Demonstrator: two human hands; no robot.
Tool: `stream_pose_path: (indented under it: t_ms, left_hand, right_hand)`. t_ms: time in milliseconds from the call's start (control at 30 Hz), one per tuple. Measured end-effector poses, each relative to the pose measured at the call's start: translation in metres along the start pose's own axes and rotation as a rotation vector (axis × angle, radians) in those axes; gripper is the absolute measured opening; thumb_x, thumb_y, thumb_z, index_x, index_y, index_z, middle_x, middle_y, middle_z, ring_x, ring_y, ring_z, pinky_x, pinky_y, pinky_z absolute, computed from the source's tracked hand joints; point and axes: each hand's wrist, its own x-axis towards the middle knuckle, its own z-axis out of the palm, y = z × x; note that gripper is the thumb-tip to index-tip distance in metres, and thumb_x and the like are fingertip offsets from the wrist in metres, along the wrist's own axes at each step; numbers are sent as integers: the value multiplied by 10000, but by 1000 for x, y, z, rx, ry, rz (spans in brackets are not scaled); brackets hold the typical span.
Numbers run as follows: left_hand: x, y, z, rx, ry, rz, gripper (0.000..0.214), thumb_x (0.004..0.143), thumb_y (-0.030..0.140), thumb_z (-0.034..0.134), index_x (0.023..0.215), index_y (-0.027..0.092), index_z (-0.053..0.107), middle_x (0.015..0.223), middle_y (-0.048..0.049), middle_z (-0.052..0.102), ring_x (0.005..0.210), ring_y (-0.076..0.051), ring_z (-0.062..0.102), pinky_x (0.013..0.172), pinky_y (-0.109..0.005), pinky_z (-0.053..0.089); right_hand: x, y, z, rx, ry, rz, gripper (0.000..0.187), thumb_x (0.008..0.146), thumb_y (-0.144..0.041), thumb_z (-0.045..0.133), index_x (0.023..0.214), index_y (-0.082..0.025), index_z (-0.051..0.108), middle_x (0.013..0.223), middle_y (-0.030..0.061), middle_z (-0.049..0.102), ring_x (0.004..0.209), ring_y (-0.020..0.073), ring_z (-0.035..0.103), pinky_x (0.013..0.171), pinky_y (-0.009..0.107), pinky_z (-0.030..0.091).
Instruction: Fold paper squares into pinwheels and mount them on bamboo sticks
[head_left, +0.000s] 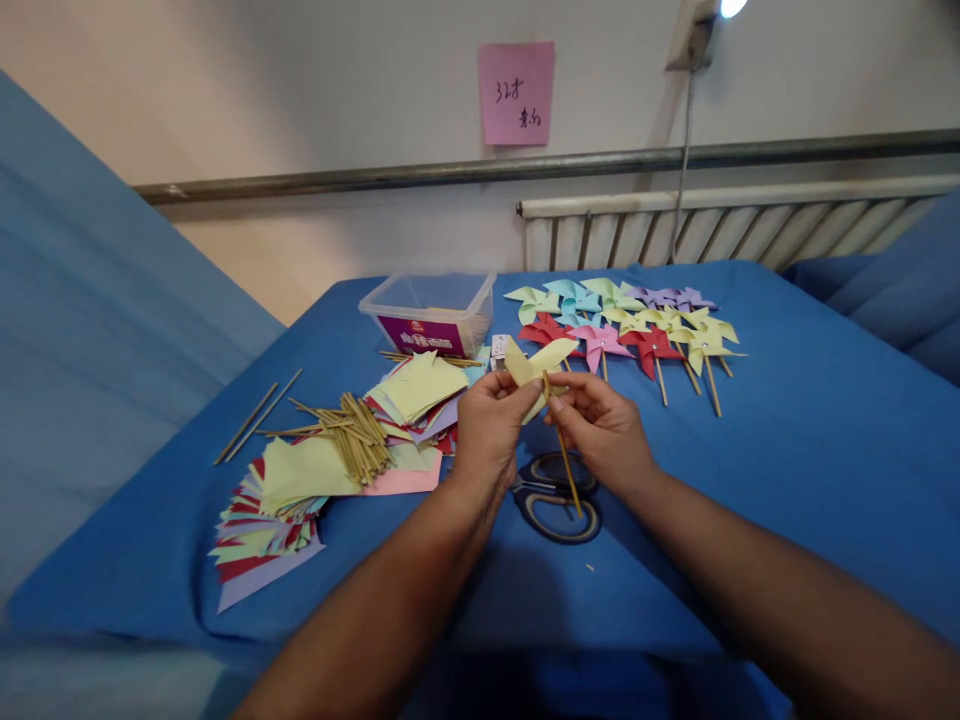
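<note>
A pale yellow paper pinwheel is held above the middle of the table. My left hand is closed on its folded paper from the left side. Between the thumb and fingers of my right hand is the top of a thin wooden stick, which slants down below the paper. The stick's top end meets the back of the pinwheel; whether it is fastened there I cannot make out. Under the stick lies a pair of dark-handled scissors, blades hidden by my left hand.
Several finished pinwheels lie at the back right. A clear plastic box stands at the back. On the left are stacks of coloured paper, a heap of sticks and two separate sticks. Behind the table runs a radiator.
</note>
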Motion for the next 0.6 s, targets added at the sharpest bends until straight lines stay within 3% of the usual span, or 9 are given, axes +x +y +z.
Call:
stream_pose_path:
  t_ms: [300, 600]
  left_hand:
    - [-1, 2, 2, 180, 60, 179, 227, 585, 258, 781, 694, 137, 623, 616, 31, 598, 539, -82, 504, 532, -209, 389]
    - [0, 1, 0, 241, 41, 219, 208, 605, 262, 764, 687, 148, 610, 618, 29, 590, 543, -86, 497, 528, -213, 389]
  right_hand:
    - [-2, -5, 3, 31, 16, 17, 274, 821, -324, 663, 1056, -205, 586, 688, -34, 622, 504, 72, 511, 447, 191, 406]
    - [-1, -5, 3, 46, 18, 23, 275, 797, -335, 686, 1017, -214, 575, 680, -44, 617, 460, 64, 502, 424, 199, 403]
